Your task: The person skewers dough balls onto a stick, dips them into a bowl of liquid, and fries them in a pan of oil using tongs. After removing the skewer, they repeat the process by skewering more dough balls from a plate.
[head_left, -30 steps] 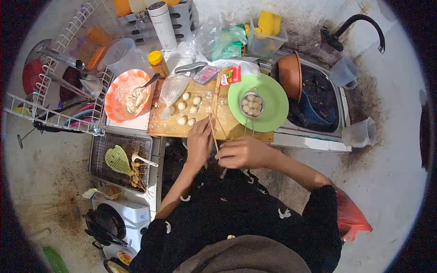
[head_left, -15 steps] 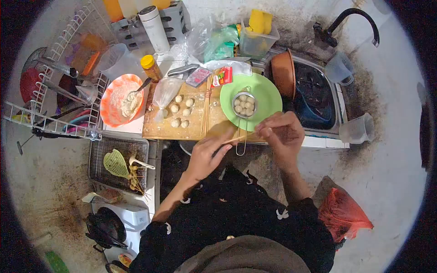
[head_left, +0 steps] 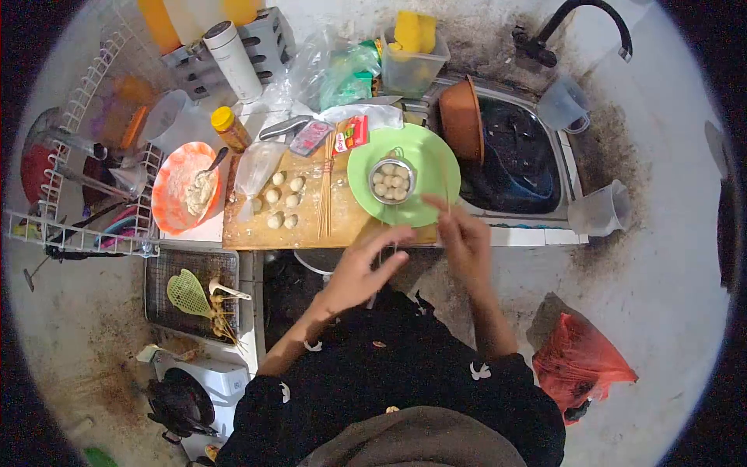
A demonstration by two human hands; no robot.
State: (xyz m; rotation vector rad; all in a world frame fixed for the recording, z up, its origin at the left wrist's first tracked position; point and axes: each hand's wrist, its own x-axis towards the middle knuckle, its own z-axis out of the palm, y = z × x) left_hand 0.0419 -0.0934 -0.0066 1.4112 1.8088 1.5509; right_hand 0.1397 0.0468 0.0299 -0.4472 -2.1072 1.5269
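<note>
My left hand (head_left: pixel 364 268) is by the front edge of the cutting board (head_left: pixel 299 233), its thumb and fingers apart and nothing held. Over the front right of the green plate (head_left: pixel 443 152), my right hand (head_left: pixel 465 241) pinches a thin, blurred skewer (head_left: pixel 446 180) pointing away from me. A small metal strainer (head_left: pixel 413 177) full of pale dough balls (head_left: pixel 391 182) rests on the plate, its handle partly hidden by my left hand. More dough balls (head_left: pixel 273 195) lie on the board beside a bundle of skewers (head_left: pixel 325 194).
At left are an orange bowl (head_left: pixel 166 191) of dough with a spoon and a white dish rack (head_left: pixel 78 245). A yellow-lidded jar (head_left: pixel 231 128) stands behind the board. The sink (head_left: pixel 517 152) holds a brown bowl (head_left: pixel 461 121). A wire tray (head_left: pixel 156 288) sits lower left.
My hands have moved apart. The skewer that lay across between them now points up from my right hand, and my left hand has opened. The whole view has shifted a little.
</note>
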